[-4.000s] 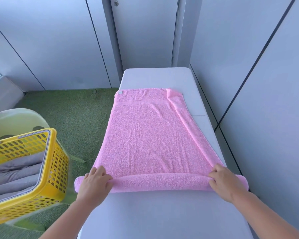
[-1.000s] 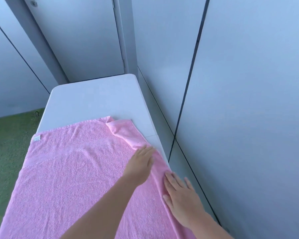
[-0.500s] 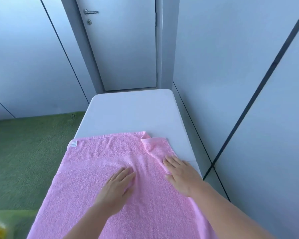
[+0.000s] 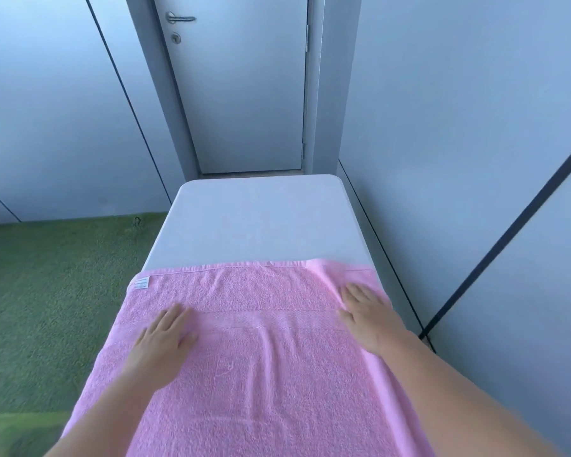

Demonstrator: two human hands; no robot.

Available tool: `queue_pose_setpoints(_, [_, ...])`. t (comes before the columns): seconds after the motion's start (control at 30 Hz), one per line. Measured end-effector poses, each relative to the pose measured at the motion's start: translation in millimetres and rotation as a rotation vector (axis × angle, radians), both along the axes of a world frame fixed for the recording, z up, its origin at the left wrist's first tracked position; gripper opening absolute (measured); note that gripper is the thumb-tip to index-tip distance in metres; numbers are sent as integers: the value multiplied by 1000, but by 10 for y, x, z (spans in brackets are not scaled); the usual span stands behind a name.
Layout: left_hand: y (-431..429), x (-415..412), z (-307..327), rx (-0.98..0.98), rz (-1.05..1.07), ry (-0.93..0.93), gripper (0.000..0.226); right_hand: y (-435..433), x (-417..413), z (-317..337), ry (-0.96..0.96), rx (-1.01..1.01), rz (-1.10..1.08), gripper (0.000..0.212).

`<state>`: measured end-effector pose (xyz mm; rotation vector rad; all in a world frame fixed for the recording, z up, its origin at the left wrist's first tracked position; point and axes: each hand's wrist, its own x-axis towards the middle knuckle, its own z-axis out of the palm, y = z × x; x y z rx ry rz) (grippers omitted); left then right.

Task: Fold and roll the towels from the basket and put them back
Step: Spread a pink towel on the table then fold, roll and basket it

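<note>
Now pressing the left hand (image 4: 165,334) and right hand (image 4: 366,315), grips released and fingers straight, flat onto the pink terry-cloth towel (image 4: 261,384) spread across the white rectangular worktop (image 4: 261,219) towards its near end, probably smoothing wrinkles for an even roll.

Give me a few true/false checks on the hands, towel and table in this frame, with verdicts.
1. Both the left hand and the right hand lie flat on the pink towel. True.
2. The left hand pinches the towel's white label. False: the label lies untouched at the far left corner, apart from the hand.
3. The towel covers the whole table. False: the table's far end is bare.
4. The door beyond the table looks closed. True.
5. A basket stands on the table. False: only the towel and the hands are on it.
</note>
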<state>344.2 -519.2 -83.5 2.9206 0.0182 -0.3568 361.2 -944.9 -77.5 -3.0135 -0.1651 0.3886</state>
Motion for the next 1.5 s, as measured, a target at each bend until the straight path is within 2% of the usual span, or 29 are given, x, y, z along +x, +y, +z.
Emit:
queue_pose_setpoints(0.07, [80,-11,-1,27,-15,8,61,-261,15,2,-9,-73,-189,71])
queue_pose_setpoints(0.17, [6,0,27,35,26,-1,61,-450,-70,87,-82,-72,-418,70])
queue_pose_setpoints(0.23, [-330,-42,55,-18,23,-66,61,-152,-229,126,-138,-8,-293,68])
queue_pose_setpoints(0.3, [-757,-252,24,-53,-137,-106,60,318,-547,91,-141,122,4,65])
queue_pose_setpoints(0.37, [-945,-554,-41,-46,-318,-96,64,560,-938,-5,-110,137,232,60])
queue_pose_setpoints(0.43, [-683,-827,-94,-12,-348,-123,62,327,-1204,-88,-140,65,188,57])
queue_pose_setpoints(0.5, [-141,-1089,-115,34,-184,-166,58,-145,-1441,-118,-178,-30,-56,62])
queue_pose_setpoints(0.57, [295,-1301,-73,49,86,-160,65,-457,-1608,-79,-167,-64,-287,78])
queue_pose_setpoints(0.63, [224,-1435,-25,16,190,-142,74,-280,-1730,-35,-171,2,-296,76])
queue_pose_setpoints(0.67, [5,-1524,-12,-4,109,-161,74,-49,-1818,-28,-178,37,-205,71])
queue_pose_setpoints(0.77, [-753,-1868,-35,-94,-350,-147,63,618,-2157,-58,-159,115,156,62])
queue_pose_setpoints(0.83, [-772,-2069,-62,-64,-458,-102,69,556,-2422,-81,-120,89,246,62])
queue_pose_setpoints(0.9, [-354,-2213,-111,-25,-374,-113,78,121,-2635,-135,-127,78,153,61])
queue_pose_setpoints(0.97, [146,-2383,-34,31,-89,-161,73,-332,-2787,-64,-169,-8,-78,61])
queue_pose_setpoints(1.03, [274,-2476,105,3,178,-95,70,-413,-2862,64,-121,-25,-194,64])
queue_pose_setpoints(1.07, [109,-2527,183,17,191,-62,70,-294,-2892,114,-104,10,-165,66])
queue_pose_setpoints(1.1, [-152,-2572,246,17,118,-48,70,-97,-2953,137,-108,57,-72,67])
queue_pose_setpoints(1.2, [-1064,-2845,379,-89,-295,17,60,442,-3252,149,-32,163,342,65])
queue_pose_setpoints(1.23, [-1148,-2941,378,-107,-391,67,58,452,-3317,165,-40,156,403,62])
queue_pose_setpoints(1.3, [-921,-3091,347,-80,-469,55,56,97,-3410,221,29,181,339,59])
queue_pose_setpoints(1.33, [-639,-3139,302,-56,-436,21,56,-160,-3465,255,83,174,258,58])
queue_pose_setpoints(1.43, [263,-3289,217,9,-147,-5,64,-770,-3517,394,124,95,7,49])
queue_pose_setpoints(1.5, [526,-3382,257,72,-47,39,65,-864,-3509,481,138,103,-48,44])
